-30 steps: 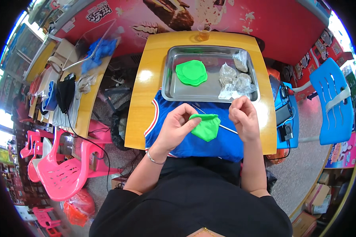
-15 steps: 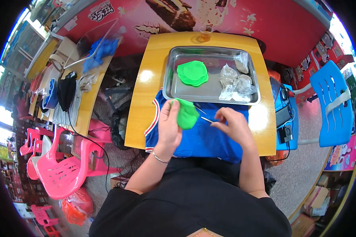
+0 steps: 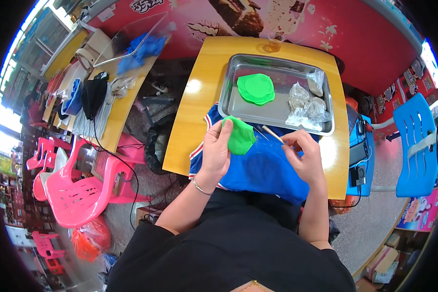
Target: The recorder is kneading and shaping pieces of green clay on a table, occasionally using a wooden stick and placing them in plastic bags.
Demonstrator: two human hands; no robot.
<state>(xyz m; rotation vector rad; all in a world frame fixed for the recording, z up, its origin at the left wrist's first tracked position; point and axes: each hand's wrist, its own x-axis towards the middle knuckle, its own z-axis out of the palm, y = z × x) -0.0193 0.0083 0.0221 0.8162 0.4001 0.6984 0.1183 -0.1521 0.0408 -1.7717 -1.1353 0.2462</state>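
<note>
My left hand (image 3: 216, 146) pinches a soft green sheet (image 3: 240, 136) by its left side, thumb on top. My right hand (image 3: 301, 155) grips a thin pale stick (image 3: 272, 134) between thumb and fingers, angled toward the sheet. A thin dark rod (image 3: 261, 132) shows beside it over a blue jersey (image 3: 263, 175) on the yellow table (image 3: 185, 151). Beyond both hands, a steel tray (image 3: 253, 117) holds overlapping green rounds (image 3: 255, 88) and clear bags (image 3: 299, 96) with pale brownish contents.
A cup of amber liquid (image 3: 274, 45) stands at the table's far edge. Left are a cluttered side table (image 3: 116, 114) and pink chairs (image 3: 75, 194). Right stands a blue chair (image 3: 413, 170) beside electronic devices (image 3: 357, 173). A red printed panel (image 3: 365, 44) backs the table.
My left hand has turned and risen with the green sheet. My right hand has lowered and taken hold of the pale stick, lifting its tip. The view has shifted slightly.
</note>
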